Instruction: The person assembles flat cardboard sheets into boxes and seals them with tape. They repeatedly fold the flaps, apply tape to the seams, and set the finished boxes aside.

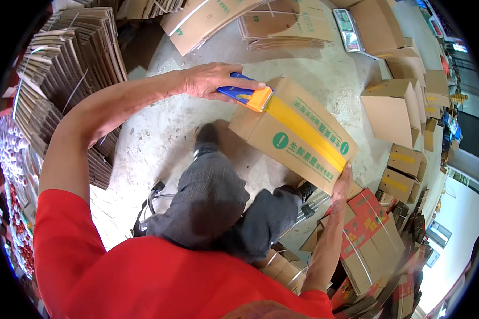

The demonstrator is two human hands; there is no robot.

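A brown cardboard box with green printing is tilted above the floor, in front of my legs. A strip of yellow tape runs lengthwise along its upper face. My left hand is closed around a blue and orange tape dispenser, whose orange end touches the box's far left edge, where the tape strip begins. At the opposite end, my right hand grips the box near the other end of the strip. Part of the right hand's fingers is hidden by the box.
Tall stacks of flattened cardboard stand at left. Tied flat cartons and a scale lie at the far side. Open boxes and taped boxes line the right. Red and brown cardboard is bundled at lower right.
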